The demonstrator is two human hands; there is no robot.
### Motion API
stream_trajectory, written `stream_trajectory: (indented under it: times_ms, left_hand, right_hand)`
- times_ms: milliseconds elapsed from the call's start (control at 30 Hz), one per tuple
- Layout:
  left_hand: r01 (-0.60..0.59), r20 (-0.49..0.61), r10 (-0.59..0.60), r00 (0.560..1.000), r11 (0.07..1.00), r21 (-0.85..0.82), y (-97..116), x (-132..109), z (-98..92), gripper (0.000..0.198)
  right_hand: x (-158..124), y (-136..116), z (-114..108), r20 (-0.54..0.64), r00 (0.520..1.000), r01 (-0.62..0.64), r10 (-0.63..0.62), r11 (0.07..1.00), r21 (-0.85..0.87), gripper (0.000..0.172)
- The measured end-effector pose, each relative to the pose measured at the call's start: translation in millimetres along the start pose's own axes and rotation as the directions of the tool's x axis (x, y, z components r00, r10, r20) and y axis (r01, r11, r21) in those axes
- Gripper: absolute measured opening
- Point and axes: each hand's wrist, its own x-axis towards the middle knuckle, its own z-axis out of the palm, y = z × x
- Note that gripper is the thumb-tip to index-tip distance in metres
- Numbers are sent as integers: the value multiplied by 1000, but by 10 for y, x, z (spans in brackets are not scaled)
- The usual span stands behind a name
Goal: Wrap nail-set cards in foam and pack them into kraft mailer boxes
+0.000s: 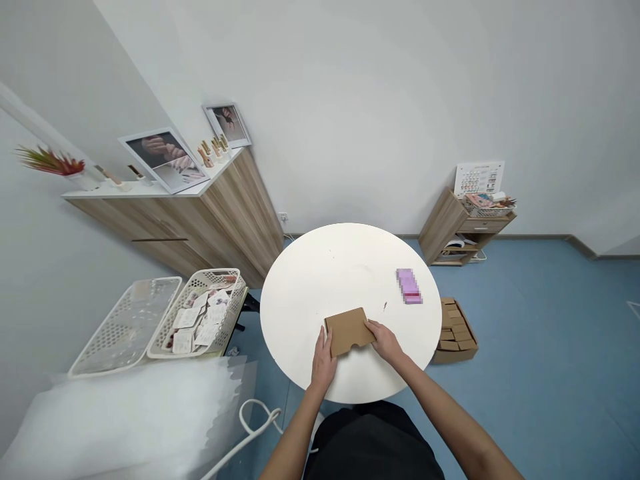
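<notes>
A flat brown cardboard box lies on the round white table near its front edge. My left hand grips the box's left near corner with its fingers curled on the edge. My right hand holds the box's right side, fingers closed over it. A small pink blurred object rests on the table to the right, apart from both hands.
Two white mesh baskets stand at the left, one holding several small packets. An open carton of brown boxes sits on the blue floor right of the table. A wooden cabinet stands behind left, a small shelf unit behind right.
</notes>
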Motion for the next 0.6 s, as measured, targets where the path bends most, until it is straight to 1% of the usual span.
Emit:
stream_trajectory:
  times_ms: [133,233,300,367,433,500,567,600]
  left_hand:
    - [-20,14,18,1000,996,90,-134,-165,110,81]
    - [-13,19,11,1000,992,127,-191,-228,165,86]
    - [2,9,-3,1000,994,105,-200,-252,196,85]
    - [30,-19,-29,999,999,33,-182,-261,211,83]
    - [69,-48,-72,996,996,-60,-134,-247,188,80]
    - [110,-50,-119,992,983,-147,-55,-199,105,73]
    - [183,-8,-188,982,963,-199,55,-107,-40,65]
    - [238,28,-238,971,949,-208,118,-45,-128,60]
  right_hand:
    - [-181,39,226,50,997,-54,61,992,-114,83]
    - [-252,55,350,48,998,-43,49,992,-121,84]
    - [-270,66,411,30,999,-13,17,995,-101,84]
    - [-265,78,443,18,1000,2,-1,998,-66,86]
    - [-235,87,431,25,1000,-6,6,1000,2,87]
    - [-183,86,362,37,999,-25,21,993,112,84]
    - [-116,72,235,42,999,-36,27,968,247,76]
    - [-79,61,156,42,999,-30,18,948,316,70]
